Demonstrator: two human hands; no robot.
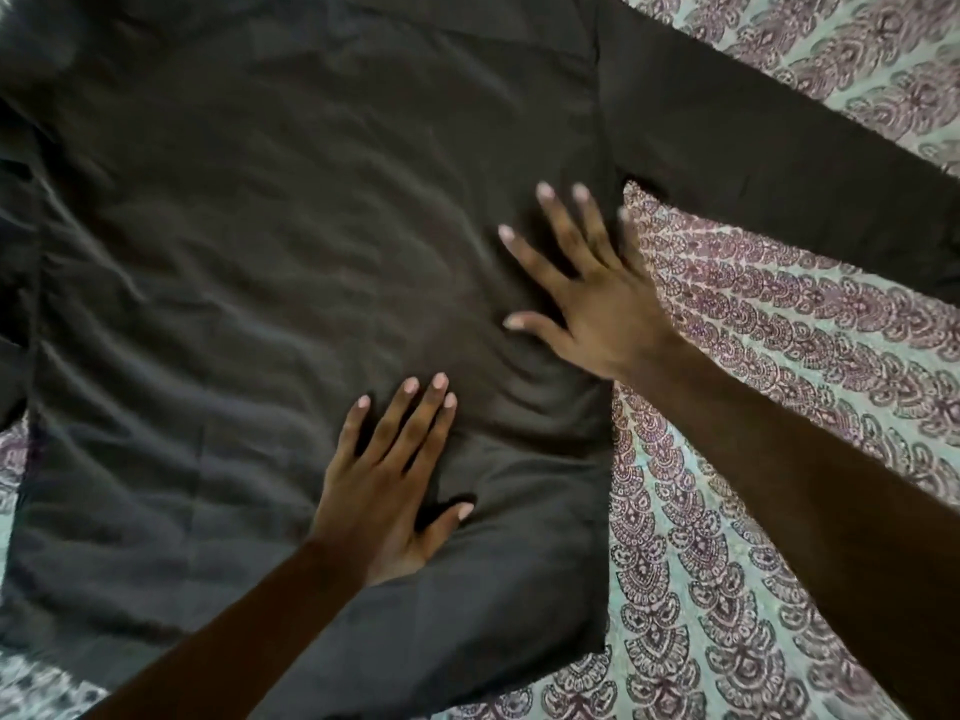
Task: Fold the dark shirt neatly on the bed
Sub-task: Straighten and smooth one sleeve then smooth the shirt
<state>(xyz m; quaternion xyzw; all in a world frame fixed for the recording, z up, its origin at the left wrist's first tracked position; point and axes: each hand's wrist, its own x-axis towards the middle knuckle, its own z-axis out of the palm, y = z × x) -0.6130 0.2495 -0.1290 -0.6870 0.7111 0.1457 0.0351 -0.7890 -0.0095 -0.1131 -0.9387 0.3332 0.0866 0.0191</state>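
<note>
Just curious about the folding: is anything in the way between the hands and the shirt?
Nothing visible does. The left hand and the right hand both lie flat on the shirt itself, and nothing lies on top of it.

The shirt (260, 252) lies on the bed (769, 485); left hand (384, 491) on it, right hand (592, 298) beyond, apparently at its right edge.
</note>
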